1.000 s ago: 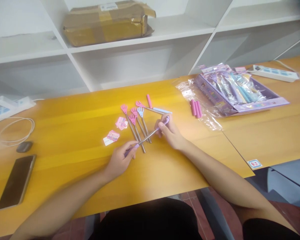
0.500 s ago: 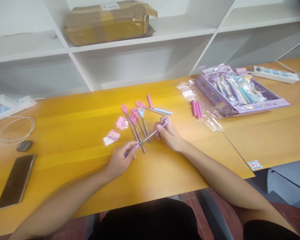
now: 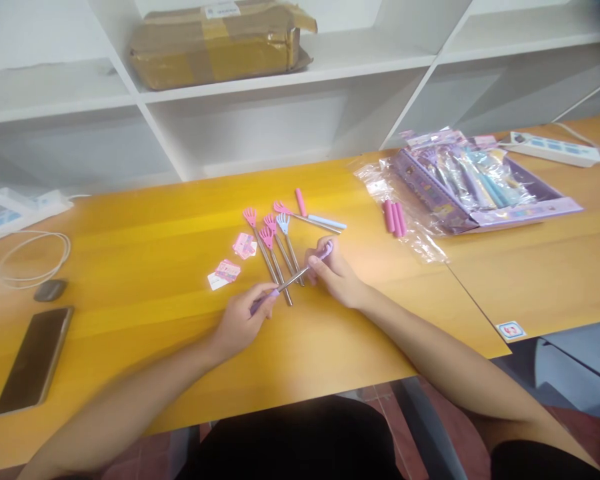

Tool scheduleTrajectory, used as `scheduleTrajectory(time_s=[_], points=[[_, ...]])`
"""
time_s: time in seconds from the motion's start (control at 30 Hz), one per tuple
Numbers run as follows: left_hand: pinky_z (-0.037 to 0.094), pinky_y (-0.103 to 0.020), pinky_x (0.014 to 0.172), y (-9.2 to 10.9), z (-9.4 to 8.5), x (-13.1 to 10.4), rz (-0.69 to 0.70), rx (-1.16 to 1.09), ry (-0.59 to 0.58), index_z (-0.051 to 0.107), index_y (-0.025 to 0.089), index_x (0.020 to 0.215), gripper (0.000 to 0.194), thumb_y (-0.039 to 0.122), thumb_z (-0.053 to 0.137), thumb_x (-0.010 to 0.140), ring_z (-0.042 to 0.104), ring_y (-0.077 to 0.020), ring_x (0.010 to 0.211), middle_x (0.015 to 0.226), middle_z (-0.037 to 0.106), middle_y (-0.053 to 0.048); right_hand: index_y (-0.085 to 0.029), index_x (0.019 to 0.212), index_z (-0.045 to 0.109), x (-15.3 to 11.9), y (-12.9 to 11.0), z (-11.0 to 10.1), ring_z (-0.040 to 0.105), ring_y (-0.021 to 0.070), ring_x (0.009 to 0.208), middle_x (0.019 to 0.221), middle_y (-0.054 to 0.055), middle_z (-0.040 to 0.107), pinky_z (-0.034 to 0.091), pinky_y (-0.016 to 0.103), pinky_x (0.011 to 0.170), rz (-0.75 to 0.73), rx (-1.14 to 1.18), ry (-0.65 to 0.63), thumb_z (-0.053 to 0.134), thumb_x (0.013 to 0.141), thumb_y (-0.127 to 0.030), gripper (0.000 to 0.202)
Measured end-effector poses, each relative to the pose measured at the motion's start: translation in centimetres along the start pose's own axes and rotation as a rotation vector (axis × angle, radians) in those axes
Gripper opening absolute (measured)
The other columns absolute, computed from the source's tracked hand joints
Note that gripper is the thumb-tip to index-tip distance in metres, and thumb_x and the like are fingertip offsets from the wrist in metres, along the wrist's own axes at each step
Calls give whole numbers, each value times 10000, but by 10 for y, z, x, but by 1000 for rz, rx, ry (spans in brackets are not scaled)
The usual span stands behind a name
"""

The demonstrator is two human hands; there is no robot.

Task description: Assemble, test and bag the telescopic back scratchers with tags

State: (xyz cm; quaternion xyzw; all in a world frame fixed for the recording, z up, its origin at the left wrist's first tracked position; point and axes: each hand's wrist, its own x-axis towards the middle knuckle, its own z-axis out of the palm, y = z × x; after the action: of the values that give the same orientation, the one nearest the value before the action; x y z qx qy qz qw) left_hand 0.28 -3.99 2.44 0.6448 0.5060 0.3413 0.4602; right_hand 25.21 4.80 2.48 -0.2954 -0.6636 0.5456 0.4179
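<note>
Between my two hands, a purple back scratcher (image 3: pixel 294 278) with a metal rod slants up to the right. My left hand (image 3: pixel 244 313) is closed around its purple handle. My right hand (image 3: pixel 333 272) grips the other end, its fingers partly covering the purple claw head. Just beyond lie several back scratchers with pink heads (image 3: pixel 267 236) and one with a light blue head (image 3: pixel 283 223), their metal rods bare. A pink handle sleeve (image 3: pixel 300 202) and a light blue sleeve (image 3: pixel 327 222) rest behind them.
Pink cards (image 3: pixel 227 271) lie left of the scratchers. To the right are pink sleeves (image 3: pixel 395 219) on clear plastic bags and a purple display box (image 3: pixel 525 215) of wrapped scratchers. A phone (image 3: pixel 33 360) lies at far left. White shelves (image 3: pixel 280 83) hold a taped carton (image 3: pixel 215 50).
My right hand has moved slightly left and down, toward my left hand, with the scratcher's head. My left hand stays almost where it was on the handle.
</note>
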Motion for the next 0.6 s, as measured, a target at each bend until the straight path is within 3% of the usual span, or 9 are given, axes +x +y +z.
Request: scheduleTrajectory(time_s=[0.6], points=[[457,-247,688,-2,0,-3,26,33,-7,705,220,1264,313,432,542,1104,581,-119,684,751,606,32,-300,1019,234,-9,-4,18,436,126,600,740,-110,447,373,269,593,40,32,-17,519,1124,-492,359]])
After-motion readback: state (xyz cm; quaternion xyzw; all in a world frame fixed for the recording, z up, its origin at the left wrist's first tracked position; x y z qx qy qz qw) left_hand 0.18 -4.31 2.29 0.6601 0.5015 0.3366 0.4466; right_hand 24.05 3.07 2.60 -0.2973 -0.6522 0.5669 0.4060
